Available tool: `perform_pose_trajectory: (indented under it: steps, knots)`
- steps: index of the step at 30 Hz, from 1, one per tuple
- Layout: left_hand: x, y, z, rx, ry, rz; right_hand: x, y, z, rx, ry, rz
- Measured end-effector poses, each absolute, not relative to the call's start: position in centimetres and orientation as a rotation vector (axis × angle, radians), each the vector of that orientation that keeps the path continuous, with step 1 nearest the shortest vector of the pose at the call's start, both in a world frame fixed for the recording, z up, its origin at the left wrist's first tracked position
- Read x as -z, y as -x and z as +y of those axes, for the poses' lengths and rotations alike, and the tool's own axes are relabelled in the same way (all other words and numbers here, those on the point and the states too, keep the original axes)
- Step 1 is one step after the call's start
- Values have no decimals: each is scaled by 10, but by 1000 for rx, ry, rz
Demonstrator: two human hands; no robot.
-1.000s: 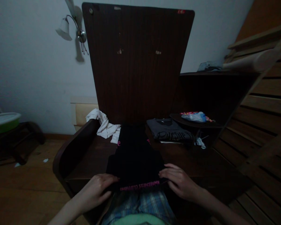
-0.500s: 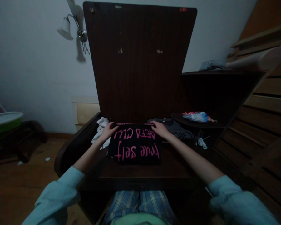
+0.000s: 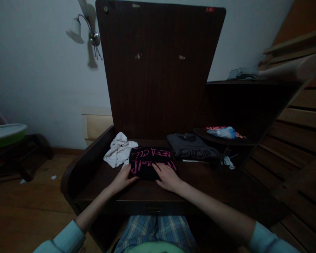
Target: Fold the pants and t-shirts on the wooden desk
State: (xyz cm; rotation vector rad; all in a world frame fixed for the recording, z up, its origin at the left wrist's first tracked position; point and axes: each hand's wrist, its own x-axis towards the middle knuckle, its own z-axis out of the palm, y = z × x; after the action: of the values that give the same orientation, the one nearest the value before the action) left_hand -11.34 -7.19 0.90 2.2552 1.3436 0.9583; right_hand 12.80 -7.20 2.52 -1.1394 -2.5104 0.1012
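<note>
A folded black shirt [image 3: 150,158] with pink lettering lies on the dark wooden desk [image 3: 158,193] in front of me. My left hand [image 3: 123,180] is at its near left corner, fingers stretched along the edge and thumb apart. My right hand [image 3: 168,176] rests on the near right part of the shirt, its fingers spread over the letters. Neither hand grasps the cloth. To the left, a crumpled white cloth [image 3: 118,151] touches the shirt's far left side. A folded dark grey shirt [image 3: 192,147] with black lettering lies to the right.
A tall dark panel [image 3: 160,70] stands behind the desk. The desk's raised side [image 3: 71,172] bounds the left. On a side shelf [image 3: 242,141] at the right sits a plastic bag [image 3: 223,132]. A green basin [image 3: 7,137] stands far left, and wooden slats [image 3: 302,123] rise at the right.
Both hands have moved from the black shirt's far corners to its near side. The shirt, upright-edged before, now lies flatter and looks smaller. More of the white cloth and grey shirt shows.
</note>
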Motion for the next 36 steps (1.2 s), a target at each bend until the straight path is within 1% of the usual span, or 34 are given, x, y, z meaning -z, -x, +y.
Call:
perform_pose_trajectory:
  steps: [3,5,8,11,12,14,16,19,21,23,25,27,28,30,31,32,33,34,36]
  knots:
    - [-4,113,-65,-977,-2234,1403,-29,-110,-57,-102,1287,-2582]
    - [1,115,-67,-1080,-2210,1472,-43,-104,-44,-144,1306,-2609]
    - [11,120,-73,-1195,-2090,1651,-78,-105,-14,-229,1296,-2598]
    - [23,126,-78,-1028,-2076,1760,-121,-110,22,-348,1269,-2561]
    - [25,127,-79,-963,-2102,1772,-134,-112,33,-439,1287,-2517]
    - [25,127,-81,-945,-2132,1800,-157,-115,48,-841,1310,-2262]
    - [18,124,-86,-1076,-2117,1798,-175,-117,56,-1181,1249,-1948]
    - [2,116,-95,-1242,-1983,1658,-187,-118,51,-1463,1038,-1541]
    - [-5,112,-102,-1212,-1732,1523,-181,-117,35,-1499,930,-1300]
    - [-10,110,-107,-1124,-1410,1313,-157,-116,6,-1430,901,-1099]
    - [-13,109,-110,-1084,-1132,1060,-116,-116,-35,-1376,926,-976]
    - [-15,109,-112,-1101,-962,898,-69,-122,-83,-1376,921,-1011]
    - [-17,108,-112,-1113,-911,881,-48,-128,-106,-1436,941,-1099]
    - [-19,104,-112,-1139,-870,953,-20,-145,-142,-1780,1054,-1404]
    - [-19,101,-111,-1154,-872,1011,-16,-156,-152,-1933,1074,-1573]
    - [-19,99,-111,-1175,-887,1070,-16,-168,-156,-2017,1071,-1710]
    - [-18,96,-111,-1199,-916,1130,-22,-180,-153,-2012,1087,-1800]
    - [-16,94,-110,-1224,-965,1192,-29,-190,-145,-1877,1141,-1818]
    - [-11,91,-110,-1246,-1138,1363,-45,-207,-119,-1436,1304,-1769]
